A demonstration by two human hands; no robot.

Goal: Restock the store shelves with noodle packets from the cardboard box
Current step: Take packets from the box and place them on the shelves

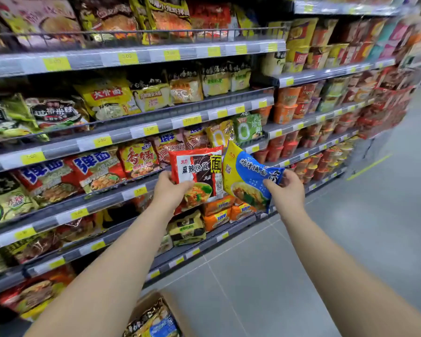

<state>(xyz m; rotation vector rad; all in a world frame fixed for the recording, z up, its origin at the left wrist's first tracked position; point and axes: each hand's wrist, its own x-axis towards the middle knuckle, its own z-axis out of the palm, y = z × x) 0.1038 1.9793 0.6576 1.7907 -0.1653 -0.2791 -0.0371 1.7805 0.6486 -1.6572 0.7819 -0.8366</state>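
Grey shelves [122,136] packed with noodle packets [107,98] line a store aisle's grey tiled floor [326,251]. Before them, the left hand [170,190] grips a glossy red packet [197,166] and the right hand [287,190] a blue-and-yellow packet [248,173], fingers curled round each. The open cardboard box [144,302] sits on the floor below.

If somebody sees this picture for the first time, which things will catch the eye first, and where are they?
In the middle, the left hand grips a red noodle packet and the right hand a blue and yellow packet, side by side. Behind them run shelves crowded with bright packets. A cardboard box sits at the bottom edge.
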